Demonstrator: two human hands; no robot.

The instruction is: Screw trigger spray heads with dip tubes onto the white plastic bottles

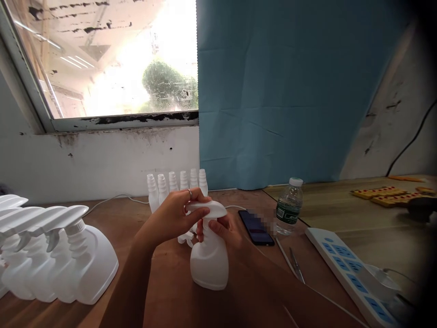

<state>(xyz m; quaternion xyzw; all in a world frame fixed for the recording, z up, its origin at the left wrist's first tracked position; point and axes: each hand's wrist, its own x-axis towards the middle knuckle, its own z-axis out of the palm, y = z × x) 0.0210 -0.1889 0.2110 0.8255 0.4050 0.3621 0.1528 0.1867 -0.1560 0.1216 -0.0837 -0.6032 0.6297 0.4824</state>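
A white spray bottle [209,264] stands upright near the middle of the table, between my hands. My left hand [180,210] is closed over the white trigger spray head [215,209] on top, thumb along its side and a ring on one finger. Just below, my right hand [232,232] wraps the bottle's neck from the right. Fingers partly hide the neck and the trigger. Close behind my left hand are several white bottles [152,189] without spray heads, and some small white parts [186,238].
At the left stands a row of white bottles [97,259] with spray heads. To the right lie a phone [256,228], a clear water bottle [288,209], tweezers [297,266] and a power strip [344,264] with cables. A blue curtain [273,91] hangs behind.
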